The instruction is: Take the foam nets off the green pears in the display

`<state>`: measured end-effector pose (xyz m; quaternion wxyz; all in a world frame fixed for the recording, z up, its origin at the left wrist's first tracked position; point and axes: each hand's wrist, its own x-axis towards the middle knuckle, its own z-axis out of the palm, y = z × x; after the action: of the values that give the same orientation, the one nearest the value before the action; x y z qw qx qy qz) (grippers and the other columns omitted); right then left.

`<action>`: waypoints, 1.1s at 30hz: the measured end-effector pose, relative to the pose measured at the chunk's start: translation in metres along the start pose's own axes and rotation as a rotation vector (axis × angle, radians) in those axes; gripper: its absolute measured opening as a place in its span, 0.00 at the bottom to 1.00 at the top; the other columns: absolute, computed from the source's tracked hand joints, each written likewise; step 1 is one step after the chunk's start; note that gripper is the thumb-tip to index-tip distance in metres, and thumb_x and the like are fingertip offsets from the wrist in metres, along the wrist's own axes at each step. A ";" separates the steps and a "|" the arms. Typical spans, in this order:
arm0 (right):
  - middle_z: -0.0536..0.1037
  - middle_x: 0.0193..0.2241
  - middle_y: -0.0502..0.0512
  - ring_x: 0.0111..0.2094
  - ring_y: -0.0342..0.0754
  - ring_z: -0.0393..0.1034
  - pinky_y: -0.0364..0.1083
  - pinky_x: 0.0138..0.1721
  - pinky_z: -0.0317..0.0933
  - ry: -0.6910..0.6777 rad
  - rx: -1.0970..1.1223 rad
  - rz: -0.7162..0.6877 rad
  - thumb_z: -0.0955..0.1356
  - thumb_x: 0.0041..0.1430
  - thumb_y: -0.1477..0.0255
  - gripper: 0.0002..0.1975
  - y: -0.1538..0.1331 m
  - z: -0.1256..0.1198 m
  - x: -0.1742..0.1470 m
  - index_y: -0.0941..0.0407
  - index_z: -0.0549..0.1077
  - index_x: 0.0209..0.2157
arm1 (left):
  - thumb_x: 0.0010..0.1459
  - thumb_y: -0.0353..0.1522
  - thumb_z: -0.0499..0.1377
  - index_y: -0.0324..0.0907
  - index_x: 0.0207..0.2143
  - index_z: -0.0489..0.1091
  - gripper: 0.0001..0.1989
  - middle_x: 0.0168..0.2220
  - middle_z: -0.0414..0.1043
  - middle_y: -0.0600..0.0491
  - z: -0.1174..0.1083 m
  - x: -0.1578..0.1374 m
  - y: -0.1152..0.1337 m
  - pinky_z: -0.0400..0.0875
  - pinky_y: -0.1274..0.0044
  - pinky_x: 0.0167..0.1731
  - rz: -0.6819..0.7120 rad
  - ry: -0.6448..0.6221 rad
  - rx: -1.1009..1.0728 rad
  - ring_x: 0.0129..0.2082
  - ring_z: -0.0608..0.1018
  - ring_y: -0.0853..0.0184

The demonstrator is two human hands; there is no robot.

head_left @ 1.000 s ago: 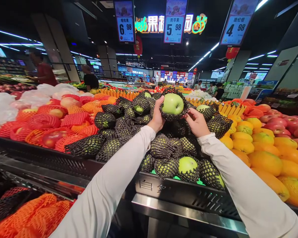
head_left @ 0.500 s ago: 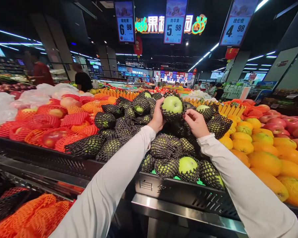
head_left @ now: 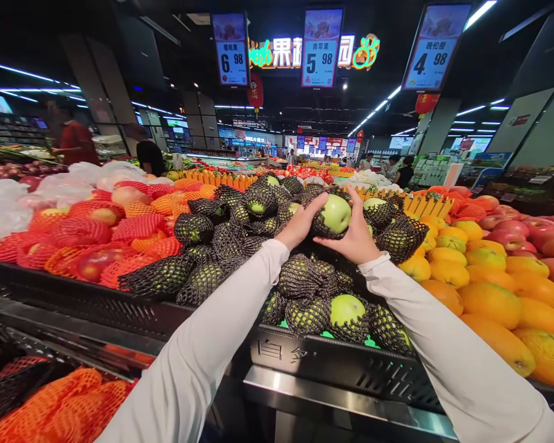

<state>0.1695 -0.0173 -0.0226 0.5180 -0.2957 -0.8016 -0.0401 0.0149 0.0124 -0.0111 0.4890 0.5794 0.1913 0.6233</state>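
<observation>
Between my two hands is a green apple point(head_left: 336, 215), its bare top showing and its lower left side wrapped in a black foam net point(head_left: 317, 224). My left hand point(head_left: 301, 223) grips it from the left, thumb and fingers against the net. From the right, my right hand point(head_left: 357, 237) cups it, with the thumb below and the fingers behind. Several more green apples in black nets lie piled around and beneath my hands. One with an uncovered top point(head_left: 348, 309) sits at the front of the black crate point(head_left: 323, 357).
Apples in red and orange nets point(head_left: 96, 258) fill the left side. Oranges point(head_left: 493, 301) and red apples point(head_left: 512, 234) are heaped at the right. A metal rail point(head_left: 341, 400) runs below the crate. Price signs point(head_left: 322, 49) hang overhead, and people stand farther back.
The apple has come down slightly to the right and turned. My right hand has gone from pinching the net's edge to cupping the apple.
</observation>
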 end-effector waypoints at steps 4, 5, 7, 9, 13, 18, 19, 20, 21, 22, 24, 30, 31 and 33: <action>0.60 0.65 0.66 0.63 0.61 0.60 0.59 0.64 0.55 0.024 0.032 0.110 0.79 0.38 0.60 0.56 0.003 0.000 0.000 0.55 0.51 0.65 | 0.53 0.51 0.63 0.42 0.40 0.77 0.23 0.43 0.80 0.49 -0.002 -0.002 -0.001 0.64 0.65 0.59 -0.004 -0.052 0.200 0.52 0.77 0.55; 0.62 0.63 0.65 0.62 0.60 0.62 0.58 0.63 0.56 0.034 0.045 0.140 0.79 0.38 0.60 0.55 0.004 0.000 0.000 0.55 0.53 0.64 | 0.55 0.53 0.60 0.42 0.40 0.77 0.25 0.42 0.80 0.48 -0.003 -0.001 -0.001 0.64 0.65 0.58 -0.007 -0.042 0.226 0.51 0.77 0.56; 0.68 0.59 0.65 0.58 0.60 0.66 0.57 0.61 0.59 0.061 0.073 0.199 0.80 0.36 0.60 0.52 0.006 0.001 0.000 0.56 0.57 0.62 | 0.57 0.55 0.56 0.40 0.39 0.76 0.28 0.40 0.79 0.48 -0.005 0.001 -0.002 0.65 0.67 0.56 0.002 -0.016 0.278 0.48 0.77 0.57; 0.70 0.57 0.64 0.56 0.59 0.68 0.57 0.59 0.60 0.086 0.093 0.246 0.80 0.36 0.59 0.50 0.007 0.003 0.001 0.56 0.60 0.60 | 0.58 0.55 0.55 0.39 0.36 0.75 0.28 0.37 0.78 0.49 -0.007 0.004 -0.002 0.68 0.71 0.50 0.040 0.020 0.339 0.44 0.77 0.61; 0.70 0.57 0.63 0.56 0.58 0.67 0.57 0.61 0.58 0.118 0.106 0.292 0.80 0.36 0.58 0.48 0.009 0.004 0.001 0.55 0.62 0.58 | 0.56 0.50 0.60 0.39 0.28 0.70 0.22 0.27 0.69 0.56 -0.010 0.005 0.004 0.66 0.79 0.33 0.143 0.147 0.453 0.29 0.71 0.71; 0.71 0.56 0.62 0.56 0.58 0.67 0.57 0.60 0.59 0.097 0.123 0.326 0.80 0.35 0.58 0.48 0.006 0.003 0.001 0.56 0.63 0.58 | 0.58 0.46 0.61 0.39 0.27 0.66 0.19 0.26 0.64 0.58 -0.009 0.005 0.009 0.61 0.82 0.25 0.093 0.229 0.458 0.25 0.67 0.74; 0.71 0.56 0.62 0.56 0.58 0.67 0.57 0.60 0.59 0.097 0.122 0.324 0.80 0.35 0.58 0.48 0.005 0.003 0.001 0.56 0.63 0.57 | 0.59 0.46 0.61 0.40 0.29 0.66 0.18 0.26 0.65 0.57 -0.009 0.005 0.008 0.60 0.82 0.23 0.049 0.229 0.456 0.25 0.67 0.74; 0.71 0.56 0.62 0.56 0.59 0.68 0.57 0.60 0.59 0.102 0.120 0.323 0.80 0.35 0.58 0.48 0.005 0.003 0.001 0.56 0.63 0.57 | 0.59 0.47 0.60 0.40 0.32 0.66 0.18 0.27 0.66 0.57 -0.009 0.005 0.007 0.60 0.82 0.23 0.000 0.226 0.458 0.24 0.67 0.74; 0.71 0.56 0.62 0.56 0.59 0.68 0.57 0.60 0.59 0.110 0.119 0.325 0.80 0.35 0.58 0.48 0.004 0.003 0.001 0.56 0.63 0.57 | 0.60 0.49 0.59 0.40 0.34 0.66 0.20 0.28 0.66 0.56 -0.010 0.005 0.006 0.61 0.81 0.22 -0.049 0.220 0.464 0.24 0.68 0.73; 0.71 0.56 0.62 0.56 0.59 0.68 0.57 0.60 0.59 0.121 0.120 0.331 0.80 0.34 0.58 0.48 0.004 0.003 0.001 0.56 0.63 0.58 | 0.60 0.51 0.58 0.40 0.35 0.66 0.22 0.29 0.67 0.56 -0.010 0.005 0.004 0.61 0.81 0.22 -0.091 0.210 0.472 0.24 0.69 0.73; 0.71 0.57 0.63 0.56 0.59 0.68 0.57 0.60 0.60 0.142 0.121 0.349 0.79 0.35 0.57 0.49 0.006 0.003 0.000 0.56 0.62 0.58 | 0.59 0.56 0.54 0.40 0.37 0.66 0.27 0.29 0.67 0.54 -0.010 0.004 0.002 0.62 0.80 0.21 -0.149 0.166 0.472 0.23 0.70 0.72; 0.68 0.60 0.67 0.59 0.59 0.65 0.57 0.62 0.58 0.052 0.180 0.366 0.77 0.40 0.58 0.53 0.011 0.003 -0.001 0.60 0.55 0.65 | 0.50 0.53 0.65 0.44 0.48 0.65 0.31 0.47 0.73 0.47 -0.007 -0.007 0.006 0.65 0.80 0.21 -0.172 -0.031 0.441 0.36 0.77 0.64; 0.65 0.62 0.67 0.62 0.59 0.63 0.57 0.64 0.56 0.021 0.187 0.351 0.77 0.41 0.58 0.54 0.011 0.002 -0.002 0.60 0.53 0.66 | 0.49 0.52 0.66 0.44 0.49 0.65 0.31 0.48 0.73 0.47 -0.006 -0.008 0.008 0.66 0.80 0.21 -0.171 -0.033 0.440 0.39 0.77 0.62; 0.59 0.66 0.65 0.66 0.58 0.57 0.57 0.66 0.52 -0.025 0.190 0.318 0.76 0.43 0.58 0.54 0.013 0.002 -0.002 0.58 0.50 0.67 | 0.50 0.50 0.65 0.44 0.49 0.66 0.29 0.48 0.74 0.47 -0.005 -0.009 0.010 0.66 0.80 0.21 -0.195 -0.011 0.425 0.41 0.78 0.61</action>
<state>0.1752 -0.0070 -0.0281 0.5335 -0.3690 -0.7512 0.1221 0.0051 0.0021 -0.0093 0.4151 0.6513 0.3709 0.5156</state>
